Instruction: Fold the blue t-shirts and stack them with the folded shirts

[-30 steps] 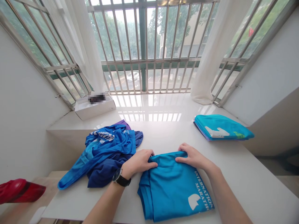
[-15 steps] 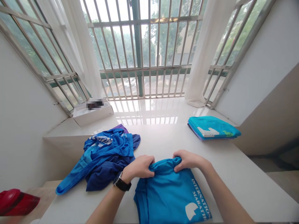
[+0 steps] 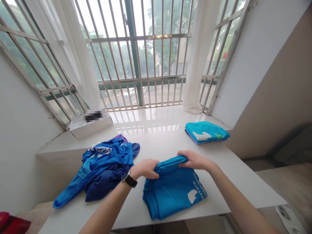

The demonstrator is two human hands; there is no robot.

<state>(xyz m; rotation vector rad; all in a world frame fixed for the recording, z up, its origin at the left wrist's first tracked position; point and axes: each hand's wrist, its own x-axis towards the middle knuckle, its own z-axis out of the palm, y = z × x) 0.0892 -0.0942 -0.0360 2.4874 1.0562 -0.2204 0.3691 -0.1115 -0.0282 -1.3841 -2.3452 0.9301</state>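
Observation:
A blue T-shirt with white lettering on its right side lies partly folded near the front edge of the white table. My left hand, wearing a black watch at the wrist, pinches the left end of the shirt's far edge. At the right end of that edge, my right hand grips the cloth between thumb and fingers. The edge between both hands is raised slightly and bunched into a thick fold.
To the left lies a rumpled pile of blue and purple clothes. A folded stack of shirts, turquoise on top, sits at the back right. An open white box stands by the barred window. Something red shows at lower left.
Both hands have drawn the shirt's far edge up and away, so the shirt's near edge now shows on the table. The view has shifted slightly right.

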